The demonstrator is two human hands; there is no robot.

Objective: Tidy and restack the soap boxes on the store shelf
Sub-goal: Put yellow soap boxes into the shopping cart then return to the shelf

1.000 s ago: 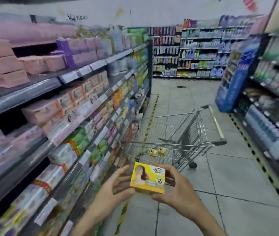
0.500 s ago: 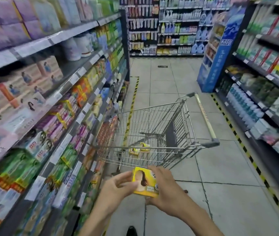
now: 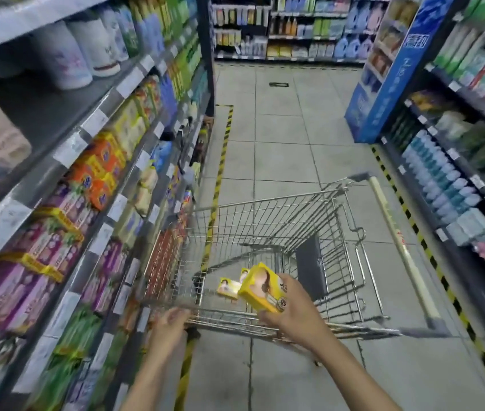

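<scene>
Hands are being shown low in the head view, both at the near end of the shopping cart point(image 3: 279, 221). The left hand point(image 3: 170, 321) is being curled over the cart's near rim, though its fingers are being softened by blur. The right hand point(image 3: 294, 310) is being wrapped around a yellow soap box point(image 3: 265, 289), held tilted just above that rim. Two more yellow boxes point(image 3: 228, 287) are being carried on the cart's floor, just beyond the held one. Left of the cart, the store shelf point(image 3: 110, 161) is being shown packed with goods. Restacking is being judged largely undone, with at least three boxes waiting.
</scene>
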